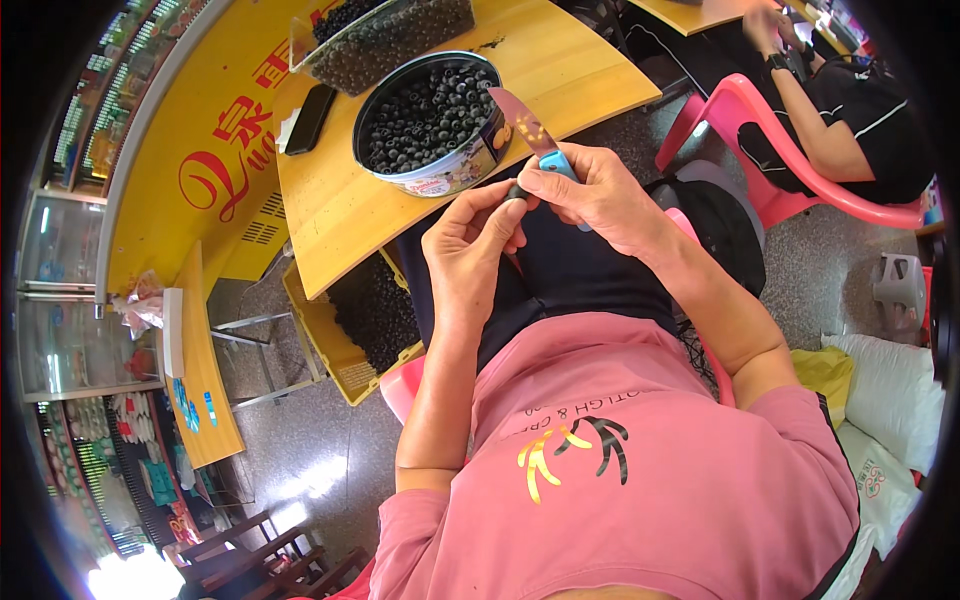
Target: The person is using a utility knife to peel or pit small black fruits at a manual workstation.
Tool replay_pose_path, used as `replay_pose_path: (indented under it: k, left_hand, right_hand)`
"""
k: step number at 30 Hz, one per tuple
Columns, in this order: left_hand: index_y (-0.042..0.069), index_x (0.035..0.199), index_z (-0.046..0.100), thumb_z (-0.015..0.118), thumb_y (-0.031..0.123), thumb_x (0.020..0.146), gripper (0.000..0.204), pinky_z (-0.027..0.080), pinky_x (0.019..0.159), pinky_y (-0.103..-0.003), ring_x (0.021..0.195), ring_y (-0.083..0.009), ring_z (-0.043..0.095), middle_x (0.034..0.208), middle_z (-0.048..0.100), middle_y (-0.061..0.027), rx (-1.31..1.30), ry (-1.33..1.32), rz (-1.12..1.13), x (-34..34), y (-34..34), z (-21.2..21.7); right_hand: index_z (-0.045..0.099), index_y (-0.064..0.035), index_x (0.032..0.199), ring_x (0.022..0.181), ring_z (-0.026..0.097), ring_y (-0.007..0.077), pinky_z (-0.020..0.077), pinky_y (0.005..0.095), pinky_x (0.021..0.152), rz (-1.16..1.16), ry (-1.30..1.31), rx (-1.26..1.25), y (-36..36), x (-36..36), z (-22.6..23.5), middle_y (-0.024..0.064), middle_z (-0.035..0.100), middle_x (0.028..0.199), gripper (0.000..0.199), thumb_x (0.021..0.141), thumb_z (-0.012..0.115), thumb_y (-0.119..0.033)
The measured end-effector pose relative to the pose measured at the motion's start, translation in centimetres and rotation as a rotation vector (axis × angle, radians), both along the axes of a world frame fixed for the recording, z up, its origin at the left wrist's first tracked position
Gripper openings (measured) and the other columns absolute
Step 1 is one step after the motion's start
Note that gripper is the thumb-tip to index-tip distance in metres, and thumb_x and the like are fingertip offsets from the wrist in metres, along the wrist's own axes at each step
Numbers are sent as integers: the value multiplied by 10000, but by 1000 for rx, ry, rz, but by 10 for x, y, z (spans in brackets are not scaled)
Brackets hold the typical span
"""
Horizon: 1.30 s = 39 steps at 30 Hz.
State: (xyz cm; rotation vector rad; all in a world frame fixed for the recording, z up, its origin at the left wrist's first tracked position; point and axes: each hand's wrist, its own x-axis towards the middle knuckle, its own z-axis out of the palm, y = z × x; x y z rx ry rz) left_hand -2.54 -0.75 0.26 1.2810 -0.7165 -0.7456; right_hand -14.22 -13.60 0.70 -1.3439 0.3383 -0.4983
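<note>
My left hand (468,240) pinches a small dark round nut-like piece (516,192) between thumb and fingertips, above my lap. My right hand (597,198) is closed round the blue handle of a knife (526,122). Its broad blade points up and to the left, with pale specks on it. The right thumb reaches the dark piece, and the two hands meet there. Just beyond them, on the wooden table (320,230), stands a round tin (440,182) with many similar dark round pieces inside. Whether they are nuts or berries, I cannot tell.
Behind the tin is a clear plastic tub (395,50) of dark pieces, with a black phone (311,118) to the left. Below the table sits a yellow crate (350,385) of dark pieces. At the right, another person sits on a pink chair (800,165), near white sacks (895,400).
</note>
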Motion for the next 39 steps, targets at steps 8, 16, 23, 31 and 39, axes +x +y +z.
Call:
replay_pose_path:
  k: [8,16,23,31,39]
  left_hand:
    - [-19,1085,664,686,94,888,228,453,591,-208,649,-92,579,887,689,-68,-110,230,-40,1,0,-6]
    - [-18,1092,659,677,88,893,226,448,607,-211,673,-99,573,906,689,-78,-122,252,-52,2,0,-11]
    - [-20,1102,645,665,69,898,223,453,630,-220,691,-107,565,899,683,-82,-101,114,-32,0,1,-13]
    - [-9,1064,644,645,55,907,170,473,638,-233,693,-128,570,906,663,-79,-254,418,-74,13,3,-13]
    - [4,1069,650,653,68,905,176,469,610,-231,689,-137,596,901,670,-69,-275,439,-107,22,5,-2]
  right_hand:
    - [638,-54,917,556,382,2,274,178,472,-9,-34,-10,3,1,0,-75,476,651,221,926,659,-273]
    - [642,-59,933,564,392,0,284,173,480,23,-23,13,1,0,1,-72,498,672,201,923,660,-259]
    - [639,-56,926,568,387,3,286,175,483,10,15,41,3,2,-5,-69,497,681,200,925,652,-256]
    - [649,22,984,794,554,62,457,228,708,-9,65,-117,1,0,-4,5,631,825,250,933,642,-223]
    - [642,-15,966,651,495,25,392,190,557,-111,21,-247,9,1,1,-4,620,802,250,957,606,-262]
